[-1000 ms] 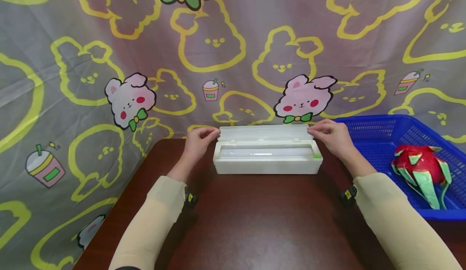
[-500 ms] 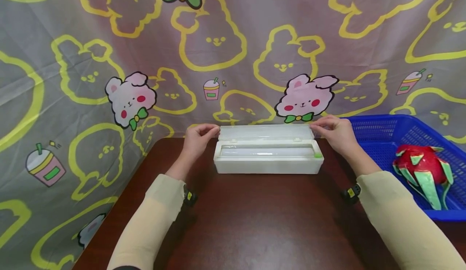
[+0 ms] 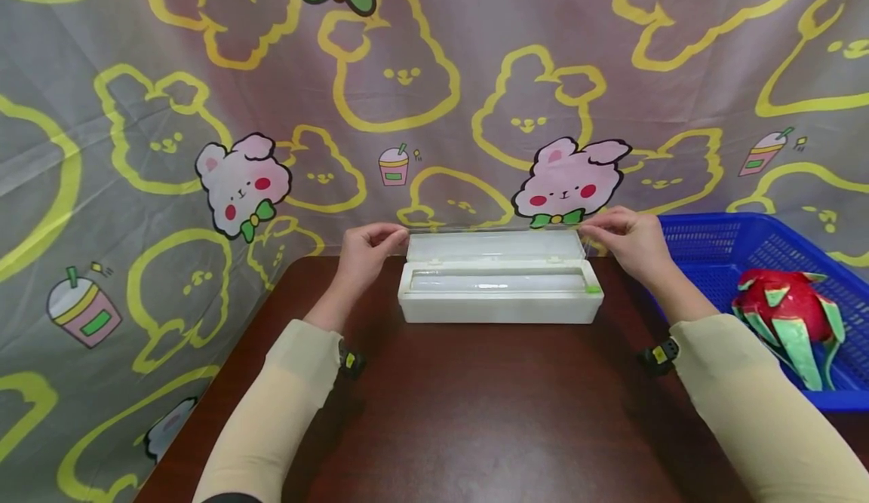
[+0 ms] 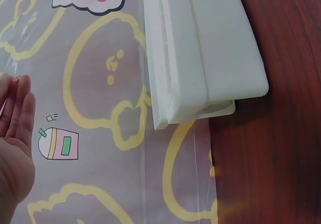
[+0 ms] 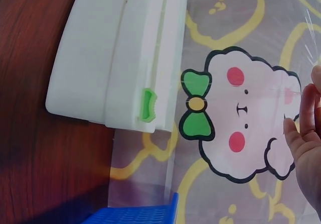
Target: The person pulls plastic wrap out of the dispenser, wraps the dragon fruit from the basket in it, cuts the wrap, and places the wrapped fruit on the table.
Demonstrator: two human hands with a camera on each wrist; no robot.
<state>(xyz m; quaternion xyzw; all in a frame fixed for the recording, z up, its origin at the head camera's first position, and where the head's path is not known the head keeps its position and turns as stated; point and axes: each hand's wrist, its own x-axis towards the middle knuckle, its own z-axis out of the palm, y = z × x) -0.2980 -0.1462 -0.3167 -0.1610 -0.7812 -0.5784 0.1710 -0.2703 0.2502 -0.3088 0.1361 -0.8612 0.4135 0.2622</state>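
Observation:
A white cling film dispenser (image 3: 502, 310) sits on the dark wooden table with its lid (image 3: 494, 246) raised at the back. Its roll of film (image 3: 498, 283) shows through the opening, and a green slide cutter (image 5: 148, 105) sits at the right end. Thin clear cling film (image 5: 312, 29) stretches between both hands behind the dispenser. My left hand (image 3: 363, 256) pinches one corner of that film between thumb and fingers. At the other corner, my right hand (image 3: 633, 245) pinches the film likewise. The film's lower part is hard to make out.
To the right stands a blue plastic basket (image 3: 713, 220), close to the right forearm, holding a red and green dragon fruit plush (image 3: 790, 314). A cartoon-print curtain (image 3: 434, 96) hangs right behind the table (image 3: 495, 405).
Both hands have risen slightly with the film, and the right hand has shifted a little to the right. The dispenser has stayed in place.

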